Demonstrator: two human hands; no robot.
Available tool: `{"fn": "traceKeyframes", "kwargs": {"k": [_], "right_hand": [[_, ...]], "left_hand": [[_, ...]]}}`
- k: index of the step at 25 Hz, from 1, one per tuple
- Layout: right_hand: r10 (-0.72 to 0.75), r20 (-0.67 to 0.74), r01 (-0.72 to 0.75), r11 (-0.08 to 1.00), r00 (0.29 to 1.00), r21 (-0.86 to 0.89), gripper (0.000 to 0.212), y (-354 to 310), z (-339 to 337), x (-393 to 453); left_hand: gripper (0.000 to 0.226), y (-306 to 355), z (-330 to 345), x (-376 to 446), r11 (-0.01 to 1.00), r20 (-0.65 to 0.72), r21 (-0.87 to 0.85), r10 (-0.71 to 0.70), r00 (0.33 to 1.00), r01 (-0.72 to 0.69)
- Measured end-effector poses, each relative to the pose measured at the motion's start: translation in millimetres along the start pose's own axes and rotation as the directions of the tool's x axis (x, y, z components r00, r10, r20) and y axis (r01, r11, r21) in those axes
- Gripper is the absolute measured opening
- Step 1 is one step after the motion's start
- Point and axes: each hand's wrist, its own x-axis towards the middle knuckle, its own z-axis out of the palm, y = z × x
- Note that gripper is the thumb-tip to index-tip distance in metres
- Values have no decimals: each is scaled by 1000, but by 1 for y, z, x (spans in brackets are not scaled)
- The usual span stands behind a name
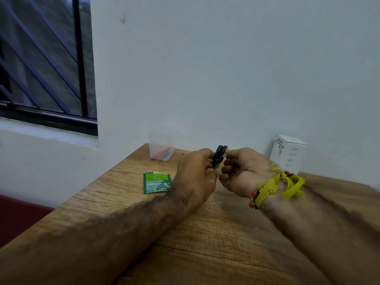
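Both hands are raised near the bench's [205, 233] far edge. The left hand [195, 173] has its grip pinching a small black object [219, 154], and the right hand's [242, 171] grip pinches its top. A green sachet [157, 182] lies to the left.

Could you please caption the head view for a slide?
Left hand and right hand hold a small black object over a wooden table near a green sachet.

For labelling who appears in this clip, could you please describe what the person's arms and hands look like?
Both forearms are bare and hairy, no sleeves in view. The left hand and right hand are ungloved. The right wrist wears knotted yellow cloth bands and a string of red beads.
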Motion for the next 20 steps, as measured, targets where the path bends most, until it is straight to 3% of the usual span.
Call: {"fn": "traceKeyframes", "kwargs": {"k": [4,7,10,13,16,18,20], "right_hand": [[-98,-18,97,994,995,-58,20,8,-1,5],[-401,12,388,879,916,-276,10,14,-7,13],[-683,211,659,502,699,-560,17,18,-14,18],[-765,408,722,106,499,-684,13,20,-23,31],[-705,631,739,-227,324,-634,8,10,-32,39],[-584,780,726,-434,225,-534,7,0,-36,37],[-436,886,618,-658,154,-431,7,-8,-41,34]], "left_hand": [[31,5,-5,1,995,34,-81,-59,998,62],[32,5,-19,9,974,48,-187,-118,992,125],[33,4,-29,15,952,83,-249,-159,984,175],[35,4,-32,13,961,141,-208,-154,978,181],[33,4,-39,17,960,187,-196,-164,969,200],[31,7,-44,20,954,234,-193,-182,955,229],[30,10,-47,20,944,290,-202,-195,937,260]]}}
